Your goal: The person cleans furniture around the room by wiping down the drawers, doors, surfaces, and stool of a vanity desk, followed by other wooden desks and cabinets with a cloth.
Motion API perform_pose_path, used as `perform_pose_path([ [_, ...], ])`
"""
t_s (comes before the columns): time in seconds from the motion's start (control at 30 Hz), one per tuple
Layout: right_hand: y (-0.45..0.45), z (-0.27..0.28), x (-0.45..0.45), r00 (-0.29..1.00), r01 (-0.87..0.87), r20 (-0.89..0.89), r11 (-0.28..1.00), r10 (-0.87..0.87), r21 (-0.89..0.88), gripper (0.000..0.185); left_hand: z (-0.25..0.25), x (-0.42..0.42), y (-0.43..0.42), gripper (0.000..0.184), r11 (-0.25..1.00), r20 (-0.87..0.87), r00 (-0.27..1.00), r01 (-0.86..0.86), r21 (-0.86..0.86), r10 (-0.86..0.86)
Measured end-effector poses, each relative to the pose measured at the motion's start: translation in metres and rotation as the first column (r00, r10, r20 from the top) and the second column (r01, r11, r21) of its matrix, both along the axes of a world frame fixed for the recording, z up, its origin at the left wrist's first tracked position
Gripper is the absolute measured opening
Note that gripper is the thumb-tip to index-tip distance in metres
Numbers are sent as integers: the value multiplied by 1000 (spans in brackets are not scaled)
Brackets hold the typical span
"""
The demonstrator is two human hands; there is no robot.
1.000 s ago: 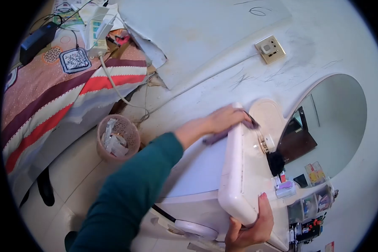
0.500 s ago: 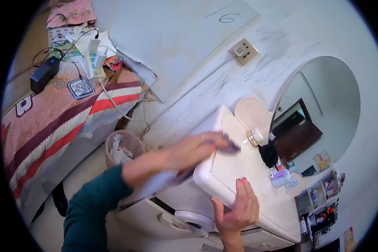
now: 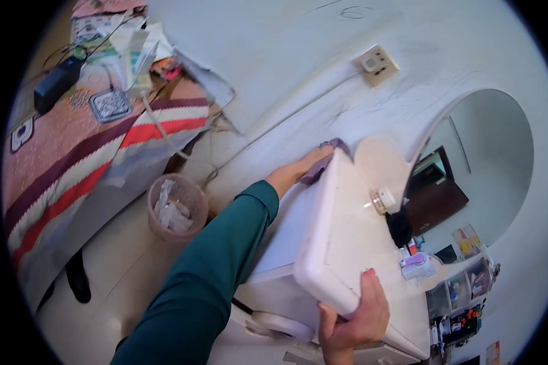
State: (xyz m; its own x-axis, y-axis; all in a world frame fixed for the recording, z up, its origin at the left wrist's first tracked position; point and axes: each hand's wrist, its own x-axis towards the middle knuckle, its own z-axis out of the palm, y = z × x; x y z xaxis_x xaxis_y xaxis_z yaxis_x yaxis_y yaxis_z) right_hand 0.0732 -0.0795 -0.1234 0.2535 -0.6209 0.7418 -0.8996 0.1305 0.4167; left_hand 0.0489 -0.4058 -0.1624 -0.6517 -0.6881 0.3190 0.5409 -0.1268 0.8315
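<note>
A hand could pass over the middle of the worktop; rightward, a jar, a black bundle and a white-and-purple container stand before the mirror. The right hand blocks the near edge, the left hand with its cloth the far left. Farther left, a bin obstructs the floor beside the bed.

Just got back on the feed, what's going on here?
A person's left hand holds a crumpled purple-grey cloth at the back corner of a glossy off-white dressing table with rounded edges, close to the wall. The right hand is on the table's front edge, fingers on top and thumb against the rim. A small round container with a white top and a soft-looking black bundle sit on the tabletop near the large rounded mirror.
</note>
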Motion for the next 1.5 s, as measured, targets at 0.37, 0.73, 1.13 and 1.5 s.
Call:
perform_pose_path([
  [0.37,-3,-8,-2,994,-37,101,997,43,-63,67,-102,137,187,61,755,-236,931,-365,-545,279],
  [0.73,-5,-17,-10,997,-64,37,988,69,-141,58,-316,68,118,56,813,229,804,-450,-370,549],
  [1.13,-12,-18,-4,999,-47,-25,968,43,-245,68,-189,74,121,34,421,-222,843,-452,-786,490],
  [1.5,-13,-22,-15,991,-31,-137,939,-17,-343,70,-485,94,154,36,949,694,654,-275,-155,303],
])
